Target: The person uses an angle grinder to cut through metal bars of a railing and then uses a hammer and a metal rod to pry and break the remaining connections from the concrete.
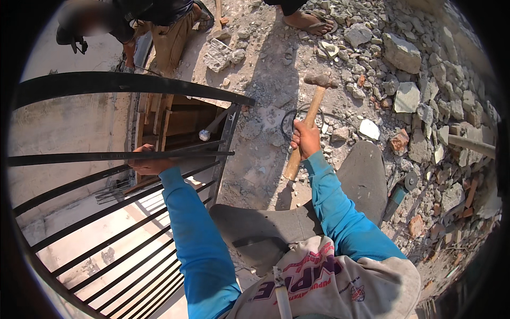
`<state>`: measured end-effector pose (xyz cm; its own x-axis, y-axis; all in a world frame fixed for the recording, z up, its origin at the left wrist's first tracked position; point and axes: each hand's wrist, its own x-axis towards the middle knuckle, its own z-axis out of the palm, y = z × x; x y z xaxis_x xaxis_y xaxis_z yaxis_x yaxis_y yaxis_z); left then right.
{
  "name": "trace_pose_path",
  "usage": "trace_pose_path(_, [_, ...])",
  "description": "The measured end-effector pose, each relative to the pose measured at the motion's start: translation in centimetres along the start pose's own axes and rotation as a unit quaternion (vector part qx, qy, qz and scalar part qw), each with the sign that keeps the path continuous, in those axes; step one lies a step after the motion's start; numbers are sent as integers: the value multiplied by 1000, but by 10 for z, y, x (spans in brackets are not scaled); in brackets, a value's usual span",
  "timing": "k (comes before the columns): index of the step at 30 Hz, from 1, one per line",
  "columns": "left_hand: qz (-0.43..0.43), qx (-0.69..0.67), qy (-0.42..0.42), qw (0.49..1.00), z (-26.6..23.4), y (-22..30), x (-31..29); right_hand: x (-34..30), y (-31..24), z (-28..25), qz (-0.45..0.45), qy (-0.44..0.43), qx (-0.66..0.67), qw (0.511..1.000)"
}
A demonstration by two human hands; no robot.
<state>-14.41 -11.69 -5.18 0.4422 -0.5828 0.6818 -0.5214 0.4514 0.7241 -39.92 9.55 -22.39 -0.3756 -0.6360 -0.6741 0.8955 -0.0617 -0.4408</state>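
Observation:
My right hand (306, 139) is closed round the wooden handle of a hammer (314, 106). Its rusty steel head points away from me, over the rubble-strewn ground. My left hand (149, 160) is wrapped around a bar of the black metal railing (79, 158), which stretches across the left side. A thin black cable loop (283, 123) lies on the ground by the hammer. Beside the railing's end post, a tool with a handle and a whitish end (205, 135) shows at the edge of a wood-lined opening (183, 125).
Broken concrete and brick rubble (406, 101) covers the right side. An angle grinder (401, 194) lies there near my knee. At top left a co-worker (164, 37) bends over; another person's sandalled foot (313, 24) stands at the top. A long-handled hammer (218, 29) lies near them.

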Motion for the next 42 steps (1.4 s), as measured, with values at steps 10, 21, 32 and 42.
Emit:
trace_pose_path(10, [8,52,-9,999,12,11,-3,-5,53,51,129,-76,-62,987])
trace_pose_path(21, [28,4,-23,999,13,11,-4,-17,61,59,17,166,210,963])
trace_pose_path(32, [-19,-26,-4,999,12,14,-2,29,38,-4,-112,149,246,951])
trace_pose_path(42, [1,-51,-27,998,4,9,-1,-17,89,26,163,-30,24,986])
